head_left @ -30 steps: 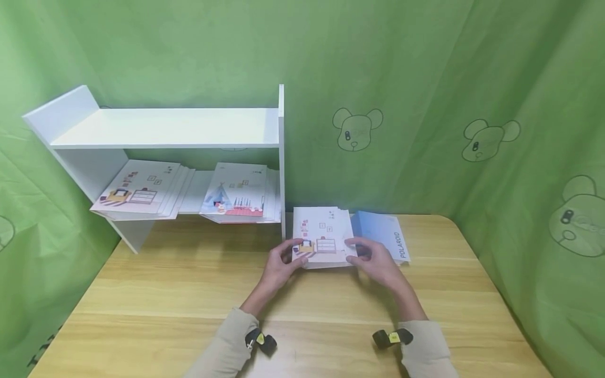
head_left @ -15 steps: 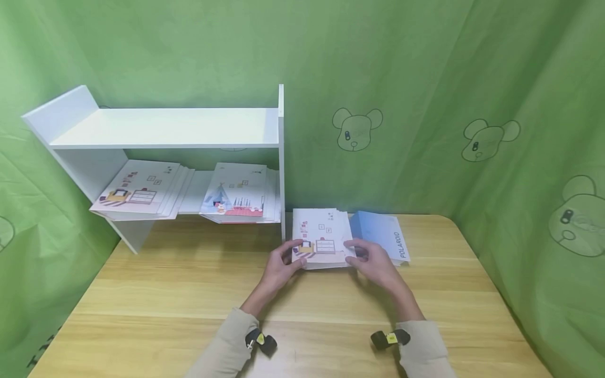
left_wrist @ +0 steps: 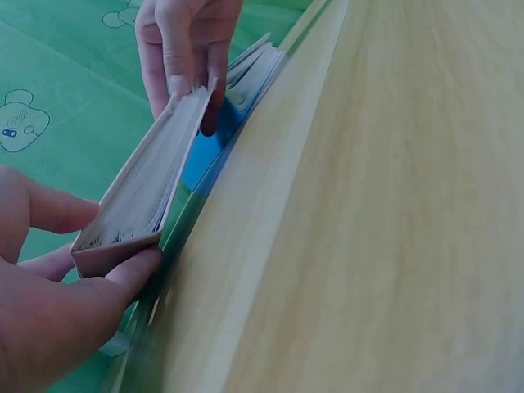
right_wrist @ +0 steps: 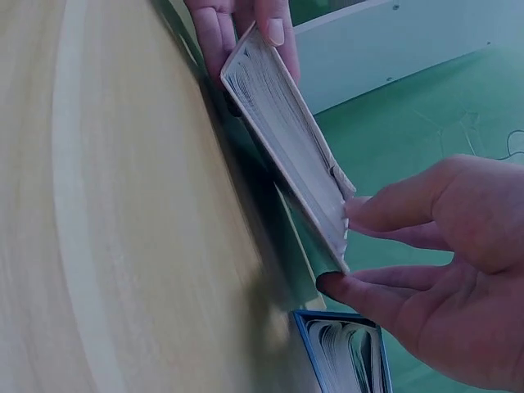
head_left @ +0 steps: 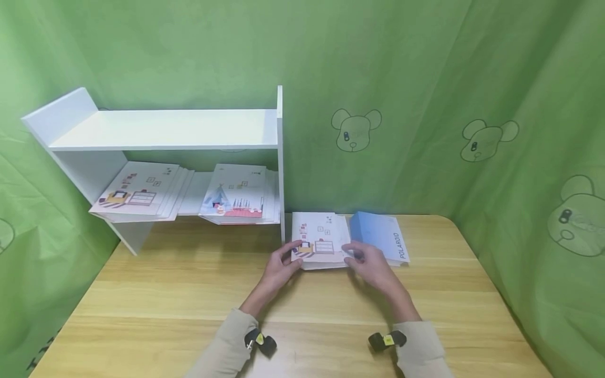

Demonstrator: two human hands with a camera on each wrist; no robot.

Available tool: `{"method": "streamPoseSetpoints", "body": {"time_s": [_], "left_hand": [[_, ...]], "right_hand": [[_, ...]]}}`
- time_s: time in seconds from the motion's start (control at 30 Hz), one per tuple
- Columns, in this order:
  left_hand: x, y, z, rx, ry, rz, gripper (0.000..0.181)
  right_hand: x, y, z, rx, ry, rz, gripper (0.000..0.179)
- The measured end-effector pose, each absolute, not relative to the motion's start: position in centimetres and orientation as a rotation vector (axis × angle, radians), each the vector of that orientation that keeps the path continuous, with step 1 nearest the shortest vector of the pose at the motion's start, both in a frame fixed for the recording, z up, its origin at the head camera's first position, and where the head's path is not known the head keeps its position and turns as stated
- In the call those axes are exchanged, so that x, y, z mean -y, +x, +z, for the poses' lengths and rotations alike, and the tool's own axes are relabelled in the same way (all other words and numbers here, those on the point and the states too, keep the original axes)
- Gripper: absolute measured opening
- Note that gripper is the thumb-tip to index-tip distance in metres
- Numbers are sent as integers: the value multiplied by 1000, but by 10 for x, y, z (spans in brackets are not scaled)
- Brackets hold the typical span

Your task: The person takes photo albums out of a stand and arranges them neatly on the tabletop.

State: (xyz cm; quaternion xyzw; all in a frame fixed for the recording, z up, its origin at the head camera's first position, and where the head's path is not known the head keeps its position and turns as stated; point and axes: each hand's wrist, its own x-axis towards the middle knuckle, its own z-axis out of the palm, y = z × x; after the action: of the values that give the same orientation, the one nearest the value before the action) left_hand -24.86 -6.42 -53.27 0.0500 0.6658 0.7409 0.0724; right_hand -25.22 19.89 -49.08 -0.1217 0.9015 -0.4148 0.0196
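White rectangular album with stiff-looking covers and a printed room scene (head_left: 316,239): held level-ish over the back of the pale wood-grain bench (head_left: 189,304), right of the white two-board shelf unit (head_left: 165,128), just beside a blue album lettered POLAROID (head_left: 380,239). Left hand (head_left: 278,270): grip pinching the spine end, thumb and fingers on opposite covers. Right hand (head_left: 371,265): grip pinching the loose-page end (edge looks uneven there, right wrist view). Whether the underside touches the bench: cannot tell. Handling, my judgement: match height and pressure at both ends; give the page end more support, as leaves could fan or sag; mind right fingertips near the blue album.
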Motion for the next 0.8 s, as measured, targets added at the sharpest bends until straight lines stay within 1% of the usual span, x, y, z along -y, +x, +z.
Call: {"method": "streamPoseSetpoints", "body": {"time_s": [0.3,0.8], "left_hand": [[65,-249,-534,-2074,70,2208,53],[66,-253,-535,-2162,17,2217,54]], "right_hand": [[-193,-251,-497,-2840,-360,-1170,38],[-187,-249,-497,-2852,-394,-1060,41]]}}
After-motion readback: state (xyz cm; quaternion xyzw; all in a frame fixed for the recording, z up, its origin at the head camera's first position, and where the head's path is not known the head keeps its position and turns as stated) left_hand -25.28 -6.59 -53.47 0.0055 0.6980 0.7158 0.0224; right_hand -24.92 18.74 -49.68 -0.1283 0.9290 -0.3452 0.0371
